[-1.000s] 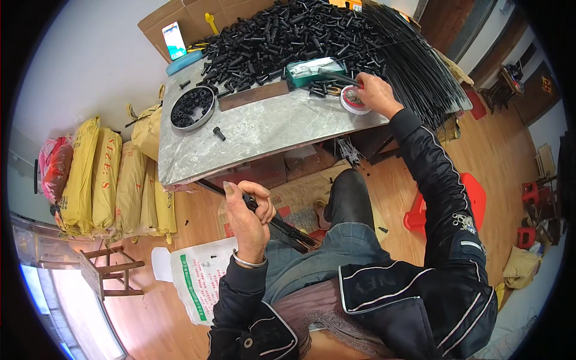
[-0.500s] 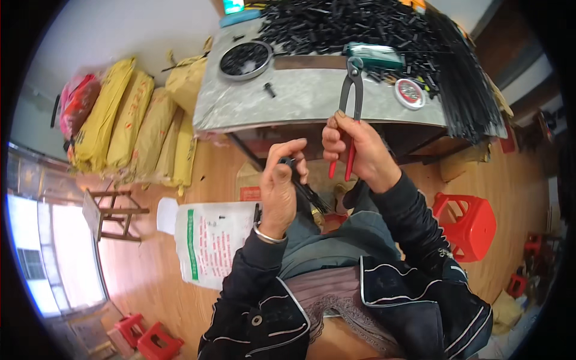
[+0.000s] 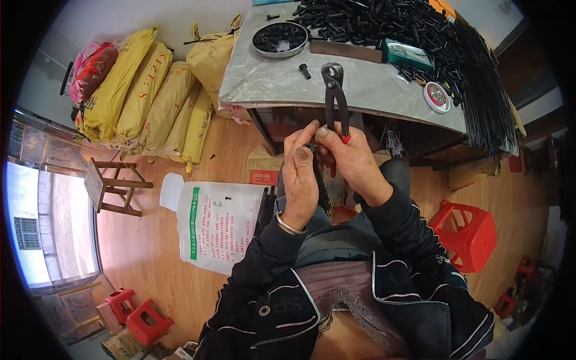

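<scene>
My right hand (image 3: 360, 162) is closed around the red handles of a pair of pincers (image 3: 335, 96). Their dark jaws point up and away, over the table's front edge. Close beside it, my left hand (image 3: 299, 189) curls around a dark cylindrical end (image 3: 309, 146) of a bundle of thin black rods (image 3: 324, 195), which hang down between my knees. My fingers cover most of that end. The two hands almost meet at the fingertips. Beyond the pincers a loose black plastic piece (image 3: 305, 71) lies on the grey table (image 3: 264, 90).
A heap of black pieces (image 3: 360, 24), long black rods (image 3: 486, 108), a round dish (image 3: 280, 54), a green box (image 3: 408, 54) and a small white tub (image 3: 441, 110) share the table. Yellow sacks (image 3: 144, 90) lean left, a white sack (image 3: 222, 228) lies below, and a red stool (image 3: 474, 240) stands right.
My right hand has come left and down with the pincers, close to my left hand. The whole view has shifted, so the table sits farther right.
</scene>
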`<act>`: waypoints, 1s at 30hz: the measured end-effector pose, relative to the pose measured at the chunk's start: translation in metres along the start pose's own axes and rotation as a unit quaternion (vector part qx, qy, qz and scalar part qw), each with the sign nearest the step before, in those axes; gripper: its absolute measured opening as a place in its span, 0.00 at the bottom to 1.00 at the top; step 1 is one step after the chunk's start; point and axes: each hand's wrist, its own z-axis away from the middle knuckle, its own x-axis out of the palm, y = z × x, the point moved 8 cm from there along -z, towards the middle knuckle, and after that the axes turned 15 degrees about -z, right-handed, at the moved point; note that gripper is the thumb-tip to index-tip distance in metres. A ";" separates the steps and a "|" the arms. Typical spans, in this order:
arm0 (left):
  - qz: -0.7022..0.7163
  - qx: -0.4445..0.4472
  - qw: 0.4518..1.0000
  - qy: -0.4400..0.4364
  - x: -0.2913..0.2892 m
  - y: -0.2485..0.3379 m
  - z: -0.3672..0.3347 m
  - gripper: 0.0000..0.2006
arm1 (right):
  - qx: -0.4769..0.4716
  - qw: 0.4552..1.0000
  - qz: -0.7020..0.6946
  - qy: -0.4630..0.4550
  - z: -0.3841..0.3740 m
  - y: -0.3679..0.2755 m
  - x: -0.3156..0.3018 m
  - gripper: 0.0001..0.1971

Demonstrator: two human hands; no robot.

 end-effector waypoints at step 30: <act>0.036 0.008 0.999 -0.015 0.007 0.006 0.000 0.28 | -0.008 1.000 0.029 -0.003 0.006 -0.001 -0.009 0.11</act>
